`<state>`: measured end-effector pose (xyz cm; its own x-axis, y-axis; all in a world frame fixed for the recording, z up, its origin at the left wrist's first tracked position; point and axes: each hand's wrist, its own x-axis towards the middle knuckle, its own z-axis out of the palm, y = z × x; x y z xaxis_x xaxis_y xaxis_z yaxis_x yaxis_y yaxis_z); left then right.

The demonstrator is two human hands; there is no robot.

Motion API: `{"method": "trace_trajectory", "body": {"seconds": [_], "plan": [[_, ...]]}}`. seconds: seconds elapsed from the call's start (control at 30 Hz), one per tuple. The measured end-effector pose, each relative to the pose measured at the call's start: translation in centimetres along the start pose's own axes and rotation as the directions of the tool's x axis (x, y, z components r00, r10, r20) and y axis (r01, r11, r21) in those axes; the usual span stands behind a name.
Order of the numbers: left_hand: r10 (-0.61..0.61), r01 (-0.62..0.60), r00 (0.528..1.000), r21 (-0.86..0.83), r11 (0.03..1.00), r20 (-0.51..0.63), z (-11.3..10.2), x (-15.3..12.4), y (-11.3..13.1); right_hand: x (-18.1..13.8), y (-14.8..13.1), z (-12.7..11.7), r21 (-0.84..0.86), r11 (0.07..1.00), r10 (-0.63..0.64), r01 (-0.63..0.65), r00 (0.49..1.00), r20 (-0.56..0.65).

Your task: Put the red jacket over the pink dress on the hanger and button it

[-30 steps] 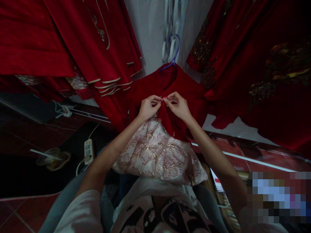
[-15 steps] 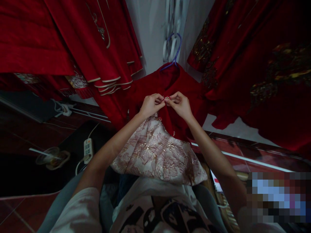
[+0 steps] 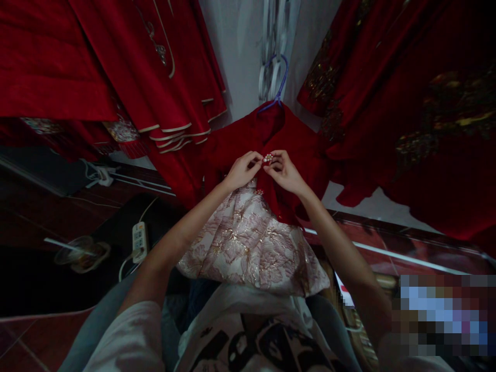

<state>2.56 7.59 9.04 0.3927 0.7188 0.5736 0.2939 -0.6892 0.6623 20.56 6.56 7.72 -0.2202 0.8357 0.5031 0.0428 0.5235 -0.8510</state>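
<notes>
A red velvet dress point(image 3: 289, 137) with a pale floral brocade skirt point(image 3: 248, 245) hangs on a purple hanger point(image 3: 279, 85) in front of me. My left hand point(image 3: 241, 170) and my right hand point(image 3: 284, 170) meet at the dress's front edge. Both pinch the red cloth around a small beaded button point(image 3: 267, 158) between the fingertips. A second beaded button point(image 3: 259, 191) shows lower on the same edge. The skirt drapes down onto my lap.
Red embroidered garments point(image 3: 96, 67) hang on the left and more red garments point(image 3: 406, 103) on the right. A white power strip point(image 3: 139, 235) with its cord and a plastic cup with a straw point(image 3: 79, 252) lie on the dark floor at left.
Both hands have shifted slightly up along the dress edge. The beaded button now shows more plainly between the fingertips.
</notes>
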Motion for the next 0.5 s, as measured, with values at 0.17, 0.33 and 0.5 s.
{"method": "trace_trajectory", "body": {"seconds": [0.17,0.33,0.5], "plan": [[-0.242,0.230,0.970,-0.371,0.899,0.014,1.3,-2.7,-2.0,-2.1,-0.6,0.0,0.153,0.975,0.136,-0.162,0.976,0.168],[-0.256,0.218,0.965,-0.391,0.894,-0.049,2.4,-4.8,-1.5,-2.9,-0.9,0.4,0.284,0.941,0.179,-0.184,0.983,0.044],[-0.342,0.218,0.908,-0.424,0.879,-0.242,2.1,-5.4,-1.0,-4.0,-1.5,1.4,0.172,0.975,0.172,-0.143,0.972,-0.162]]}}
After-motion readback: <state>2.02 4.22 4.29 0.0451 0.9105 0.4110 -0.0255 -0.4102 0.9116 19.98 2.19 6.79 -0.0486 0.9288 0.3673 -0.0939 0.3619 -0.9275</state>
